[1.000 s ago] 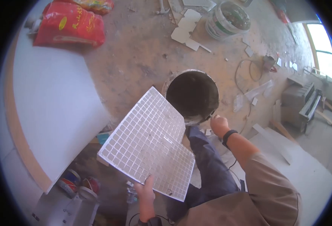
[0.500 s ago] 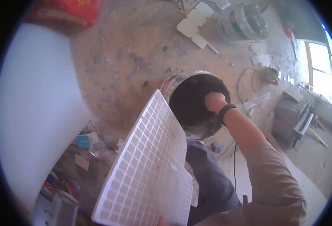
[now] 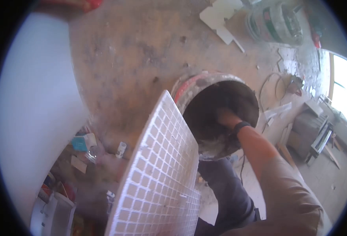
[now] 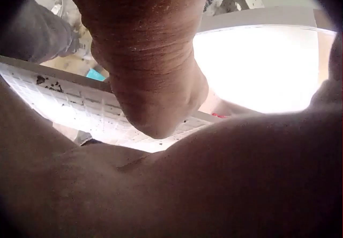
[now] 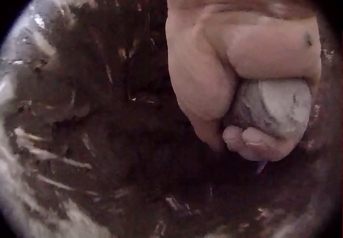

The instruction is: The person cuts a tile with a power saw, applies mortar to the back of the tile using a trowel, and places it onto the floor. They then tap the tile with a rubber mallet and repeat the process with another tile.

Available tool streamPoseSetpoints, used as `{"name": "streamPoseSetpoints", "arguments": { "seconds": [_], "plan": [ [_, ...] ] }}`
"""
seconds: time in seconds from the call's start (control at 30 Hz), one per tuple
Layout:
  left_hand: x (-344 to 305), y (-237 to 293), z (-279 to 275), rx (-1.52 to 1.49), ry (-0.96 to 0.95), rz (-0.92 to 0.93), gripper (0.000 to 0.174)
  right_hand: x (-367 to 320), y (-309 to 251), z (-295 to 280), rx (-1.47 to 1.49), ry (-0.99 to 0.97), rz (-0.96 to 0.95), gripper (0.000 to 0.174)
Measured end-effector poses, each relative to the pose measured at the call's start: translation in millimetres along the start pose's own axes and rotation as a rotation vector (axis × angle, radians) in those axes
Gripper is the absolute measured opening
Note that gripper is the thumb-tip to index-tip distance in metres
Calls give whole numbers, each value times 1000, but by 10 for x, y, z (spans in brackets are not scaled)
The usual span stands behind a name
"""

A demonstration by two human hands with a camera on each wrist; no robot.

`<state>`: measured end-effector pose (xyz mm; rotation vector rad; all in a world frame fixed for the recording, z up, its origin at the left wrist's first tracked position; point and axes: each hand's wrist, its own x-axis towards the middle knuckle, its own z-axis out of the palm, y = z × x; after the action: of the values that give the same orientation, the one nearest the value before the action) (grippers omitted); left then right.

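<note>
In the head view a tile (image 3: 157, 169) stands tilted beside the bucket, its white-gridded back showing. My left hand (image 4: 171, 104) grips its lower edge; the left wrist view shows the thumb over the gridded face, while the head view leaves this hand out of frame. Deep inside the mortar bucket (image 3: 193, 88) is my right hand (image 3: 226, 117). Its fingers curl round the rounded, grey-smeared handle (image 5: 276, 106) of a tool, whose working end is hidden. Dark, wet-looking mortar (image 5: 107, 125) coats the inside around it.
A white bucket (image 3: 270, 23) and broken tile pieces (image 3: 222, 19) are at the back. A large white panel (image 3: 35, 90) curves along the left. Bottom left holds a pale bin (image 3: 57, 214) and litter. A grey stand-like object (image 3: 309, 126) and a cable lie right.
My right hand has gone from the bucket's rim down inside it. The bucket now leans towards me. The tile has turned steeper, and the left hand has left the head view.
</note>
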<state>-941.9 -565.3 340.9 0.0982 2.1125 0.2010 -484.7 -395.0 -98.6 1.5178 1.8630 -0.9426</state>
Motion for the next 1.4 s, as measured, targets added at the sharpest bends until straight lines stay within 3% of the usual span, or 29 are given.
{"name": "streamPoseSetpoints", "arguments": {
  "seconds": [0.1,0.2,0.3,0.4,0.47,0.53,0.6,0.7,0.8,0.87,0.93,1.0,1.07,1.13,1.2,1.3,1.4],
  "plan": [
    [-22,56,54,26,21,-28,58,-70,-325,-400,48,-319,104,26],
    [-1,106,70,9,48,-8,57,57,-481,-351,-88,-217,127,30],
    [-32,138,68,-8,51,-6,56,-122,-406,-35,-10,-70,172,29],
    [-50,155,89,-20,57,1,55,-6,-490,35,77,-251,-116,30],
    [-55,153,116,-35,65,8,54,150,-620,363,473,-47,12,28],
    [-87,159,113,-26,79,-3,53,137,-855,298,858,-99,222,29],
    [-111,167,126,-28,87,-12,53,-36,-856,-34,1187,-370,560,32],
    [-129,182,153,-39,102,-18,52,20,-818,-102,1343,-387,621,29],
    [-141,165,169,-46,124,-15,51,198,-880,-156,1049,-311,598,39],
    [-164,152,184,-46,144,-26,50,239,-715,400,669,255,109,43],
    [-167,152,192,-39,148,-32,49,241,-659,419,595,334,49,47],
    [-161,162,212,-48,163,-17,49,516,-847,-366,854,-36,360,51],
    [-203,175,200,-45,179,-13,48,605,-760,-13,776,69,176,48],
    [-206,171,214,-67,182,-2,48,603,-821,-175,846,39,168,44],
    [-248,177,212,-74,184,13,47,418,-916,-349,1076,-159,346,38],
    [-303,170,201,-108,183,38,46,290,-837,-249,1033,-11,222,28],
    [-380,131,184,-190,164,58,45,-238,-889,-837,1185,-112,319,27]
  ]
}}
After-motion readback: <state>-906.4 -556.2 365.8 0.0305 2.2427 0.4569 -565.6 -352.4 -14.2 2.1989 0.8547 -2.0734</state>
